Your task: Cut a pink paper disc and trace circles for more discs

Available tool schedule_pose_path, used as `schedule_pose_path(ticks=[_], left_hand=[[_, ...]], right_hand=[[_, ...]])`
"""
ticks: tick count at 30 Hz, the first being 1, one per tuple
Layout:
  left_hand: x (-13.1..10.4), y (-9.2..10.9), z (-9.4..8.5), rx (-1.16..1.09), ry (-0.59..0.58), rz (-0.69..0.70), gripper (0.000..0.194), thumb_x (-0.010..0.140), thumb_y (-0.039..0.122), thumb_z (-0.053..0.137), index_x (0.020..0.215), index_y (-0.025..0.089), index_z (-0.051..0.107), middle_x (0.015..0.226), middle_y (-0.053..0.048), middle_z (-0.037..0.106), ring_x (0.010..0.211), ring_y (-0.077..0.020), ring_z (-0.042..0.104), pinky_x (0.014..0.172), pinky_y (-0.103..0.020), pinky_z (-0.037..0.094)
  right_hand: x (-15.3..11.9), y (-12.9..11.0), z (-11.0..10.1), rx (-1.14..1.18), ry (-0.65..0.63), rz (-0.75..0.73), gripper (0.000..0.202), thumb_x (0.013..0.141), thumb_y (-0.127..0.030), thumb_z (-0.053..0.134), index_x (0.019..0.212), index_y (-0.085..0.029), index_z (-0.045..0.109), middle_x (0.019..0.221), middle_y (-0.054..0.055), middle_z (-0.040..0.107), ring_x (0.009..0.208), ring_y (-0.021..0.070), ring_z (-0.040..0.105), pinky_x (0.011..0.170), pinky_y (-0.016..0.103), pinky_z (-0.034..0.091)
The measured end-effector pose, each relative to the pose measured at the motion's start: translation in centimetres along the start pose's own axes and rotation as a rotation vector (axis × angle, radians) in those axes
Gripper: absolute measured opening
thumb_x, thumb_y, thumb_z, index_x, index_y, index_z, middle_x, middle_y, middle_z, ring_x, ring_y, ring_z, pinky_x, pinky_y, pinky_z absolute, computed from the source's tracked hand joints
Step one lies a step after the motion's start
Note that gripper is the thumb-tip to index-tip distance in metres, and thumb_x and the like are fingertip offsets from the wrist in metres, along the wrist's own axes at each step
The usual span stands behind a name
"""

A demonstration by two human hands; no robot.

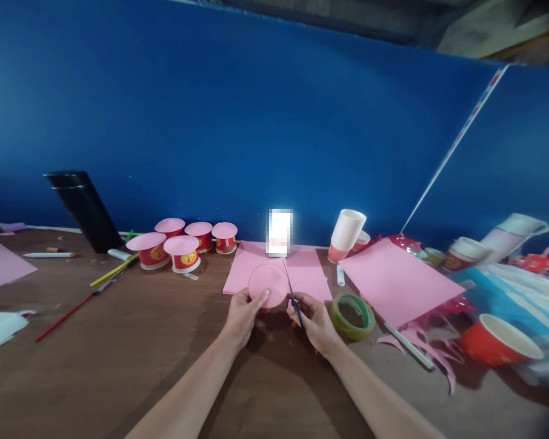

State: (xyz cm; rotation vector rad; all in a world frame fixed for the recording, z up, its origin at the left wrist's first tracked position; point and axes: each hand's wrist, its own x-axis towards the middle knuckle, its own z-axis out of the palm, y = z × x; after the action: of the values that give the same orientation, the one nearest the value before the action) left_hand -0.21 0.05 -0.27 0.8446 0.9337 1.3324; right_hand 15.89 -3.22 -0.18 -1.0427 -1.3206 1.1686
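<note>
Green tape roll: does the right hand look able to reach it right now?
Probably yes: the green tape roll sits just beside the right hand with nothing visible between them, though that hand's scissors might need setting down first.

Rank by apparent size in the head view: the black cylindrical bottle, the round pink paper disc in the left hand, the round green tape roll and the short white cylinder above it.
1. Black bottle
2. Pink paper disc and green tape roll: too alike to rank
3. White cylinder
</note>
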Motion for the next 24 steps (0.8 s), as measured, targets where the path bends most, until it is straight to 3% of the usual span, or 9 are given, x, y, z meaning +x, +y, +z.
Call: schedule_pose_path(ticks=[24], left_hand=[[-0.14, 0.14, 0.13, -0.079, 0.008, -0.004, 0.031, 0.057, 0.032, 0.077, 0.072, 0.009, 0.063, 0.058, -0.002, 0.062, 0.05, -0.0078, 0.052, 0.048, -0.019, 0.041]], right_hand=[[0.16, 0.94, -0.31, -0.007, 0.002, -0.001, 0.038, 0.073, -0.037, 0.068, 0.103, -0.015, 0.061, 0.059, -0.003, 0.05, 0.05, 0.0076, 0.042, 0.047, 0.021, 0.037]])
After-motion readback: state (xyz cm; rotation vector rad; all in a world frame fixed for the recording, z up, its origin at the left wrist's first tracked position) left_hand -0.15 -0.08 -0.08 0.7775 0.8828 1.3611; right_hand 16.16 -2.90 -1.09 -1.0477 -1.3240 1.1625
